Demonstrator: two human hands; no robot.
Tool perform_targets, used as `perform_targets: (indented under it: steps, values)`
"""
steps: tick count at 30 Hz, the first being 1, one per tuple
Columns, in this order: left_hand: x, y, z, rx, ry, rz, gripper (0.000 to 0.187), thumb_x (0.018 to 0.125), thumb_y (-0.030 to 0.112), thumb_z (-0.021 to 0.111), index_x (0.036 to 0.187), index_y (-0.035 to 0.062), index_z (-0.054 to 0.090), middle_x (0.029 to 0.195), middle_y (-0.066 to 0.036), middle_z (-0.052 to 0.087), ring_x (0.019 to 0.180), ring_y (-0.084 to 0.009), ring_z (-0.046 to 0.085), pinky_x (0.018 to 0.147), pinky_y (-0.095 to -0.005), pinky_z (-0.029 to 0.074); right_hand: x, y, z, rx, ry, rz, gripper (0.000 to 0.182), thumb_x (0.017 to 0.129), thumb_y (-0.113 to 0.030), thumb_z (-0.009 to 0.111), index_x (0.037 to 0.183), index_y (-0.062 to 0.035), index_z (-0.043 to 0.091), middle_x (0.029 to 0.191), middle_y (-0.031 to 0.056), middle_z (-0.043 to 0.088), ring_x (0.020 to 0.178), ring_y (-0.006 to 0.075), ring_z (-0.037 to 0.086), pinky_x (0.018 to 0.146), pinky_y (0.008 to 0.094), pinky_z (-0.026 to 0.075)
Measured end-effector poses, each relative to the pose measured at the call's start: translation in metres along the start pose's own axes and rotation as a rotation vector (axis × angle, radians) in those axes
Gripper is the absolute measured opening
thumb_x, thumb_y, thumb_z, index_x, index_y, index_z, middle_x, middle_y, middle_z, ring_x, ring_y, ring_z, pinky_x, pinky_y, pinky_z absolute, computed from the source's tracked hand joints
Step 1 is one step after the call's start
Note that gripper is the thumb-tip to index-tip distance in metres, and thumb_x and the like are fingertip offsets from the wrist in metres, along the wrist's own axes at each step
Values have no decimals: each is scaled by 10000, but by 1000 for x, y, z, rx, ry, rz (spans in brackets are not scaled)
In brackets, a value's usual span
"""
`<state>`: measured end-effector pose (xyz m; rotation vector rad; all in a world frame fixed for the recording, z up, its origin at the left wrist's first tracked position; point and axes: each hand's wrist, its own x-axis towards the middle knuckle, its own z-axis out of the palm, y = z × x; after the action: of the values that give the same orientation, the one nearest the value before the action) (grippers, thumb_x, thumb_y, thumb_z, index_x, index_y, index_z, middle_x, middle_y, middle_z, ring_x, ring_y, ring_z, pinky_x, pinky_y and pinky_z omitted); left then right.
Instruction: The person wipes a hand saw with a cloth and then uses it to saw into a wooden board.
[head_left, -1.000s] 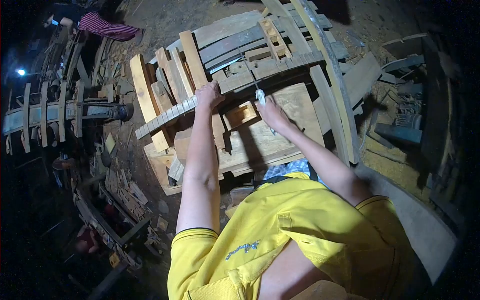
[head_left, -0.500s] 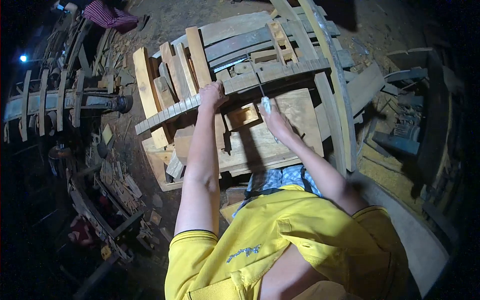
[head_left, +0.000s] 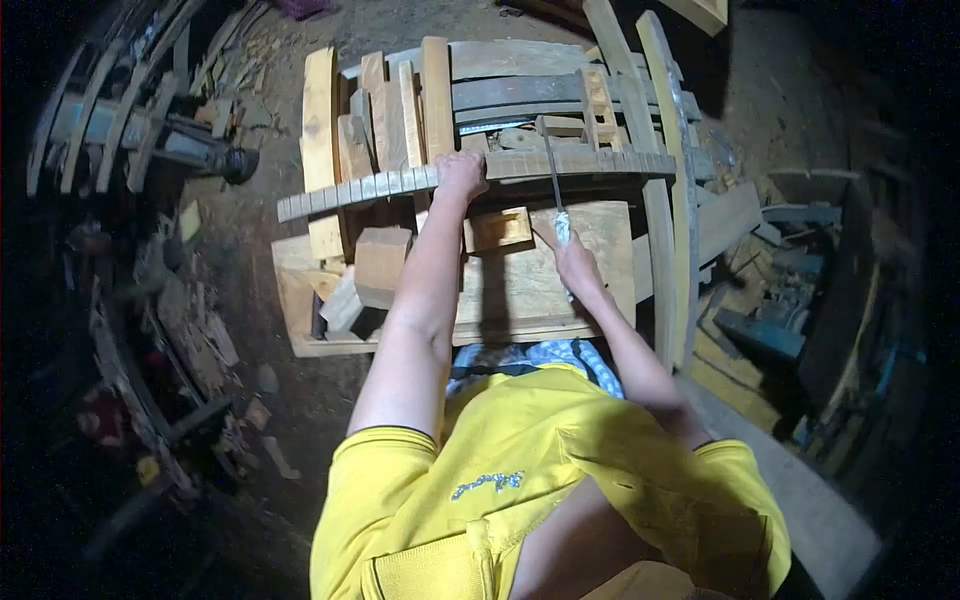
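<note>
My left hand (head_left: 461, 174) is closed over a long wooden strip (head_left: 370, 188) that lies crosswise over other boards. Evenly spaced cut lines run along the strip's near side. In my right hand (head_left: 578, 262) is the light, wrapped handle of a narrow saw (head_left: 557, 180). Its thin blade points away from me and crosses the strip to the right of my left hand. How deep the blade sits in the wood cannot be made out. Just below the strip, between my arms, a small hollowed wooden block (head_left: 499, 231) rests on a broad wooden board (head_left: 520, 290).
Upright-lying planks (head_left: 437, 100) extend beyond the strip. A square wood block (head_left: 383, 262) sits left of my forearm. Long beams (head_left: 672, 190) border the right side. Clamped curved pieces (head_left: 115, 145) stand at far left, with wood scraps (head_left: 215, 330) on the floor. Machinery (head_left: 775, 310) is at right.
The whole view has turned and shifted, so the strip appears more level. Both hands keep their hold, and the saw still crosses the strip in nearly the same place.
</note>
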<state>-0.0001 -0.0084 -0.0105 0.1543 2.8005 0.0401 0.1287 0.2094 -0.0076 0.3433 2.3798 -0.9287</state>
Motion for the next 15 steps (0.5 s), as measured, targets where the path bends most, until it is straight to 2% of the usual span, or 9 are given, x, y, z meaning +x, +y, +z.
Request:
perform_targets:
  steps: [1,3,4,5,7,8,9,11,15]
  values:
    - [-2,0,1,-17,-17,21,277,689,173,537,955,106,570,978,-83,599,927,-255,574,766,-434,411,5,2,1,-39,-8,-8,343,853,-278,382,1094,-36,416,883,281,560,863,440,529,730,489,409]
    - [-5,6,2,-39,-8,-23,282,702,175,525,972,116,578,990,-76,600,934,-246,569,760,-420,406,29,3,-1,-104,139,-244,317,857,-271,378,1040,-18,431,826,268,569,806,432,546,684,487,416]
    - [-8,6,-2,-39,-10,-3,290,704,179,527,982,116,580,989,-79,601,934,-244,568,757,-414,404,52,3,2,-153,201,-255,313,860,-281,378,987,-2,441,726,216,576,678,376,576,588,449,433]
    - [-10,4,-5,-32,-7,19,298,706,183,530,992,117,582,988,-83,601,934,-242,567,754,-408,402,59,-9,-3,-181,196,-270,313,860,-281,378,987,-2,441,726,216,576,678,376,576,588,449,433]
    - [-9,3,-3,-35,-9,6,302,718,185,524,1007,119,582,990,-83,601,942,-235,563,758,-408,400,62,-38,-14,10,8,-36,332,845,-274,372,1054,-26,442,917,292,552,913,423,518,750,476,414]
    - [-7,4,3,-23,14,-8,290,724,181,520,999,120,586,988,-81,602,945,-232,562,761,-411,400,65,-28,-6,7,68,-79,340,845,-289,379,1043,-21,445,914,297,548,906,426,519,741,470,419]
    - [-4,4,5,-8,36,-18,278,730,177,515,991,120,590,987,-79,603,947,-230,561,764,-415,400,70,-3,8,17,174,-261,276,859,-269,379,922,-6,435,592,130,516,513,247,539,481,385,416]
    - [-6,3,1,0,45,-21,264,736,168,511,982,125,596,1000,-71,604,950,-227,567,768,-418,401,42,14,20,-44,229,-293,246,858,-249,377,911,-15,430,561,113,496,478,231,523,453,374,409]
    - [-6,0,-5,-54,3,-1,274,734,162,521,997,128,589,1028,-76,599,968,-224,568,776,-410,404,20,52,38,-63,180,-192,212,861,-229,373,929,-34,422,528,84,490,415,196,502,404,337,404]
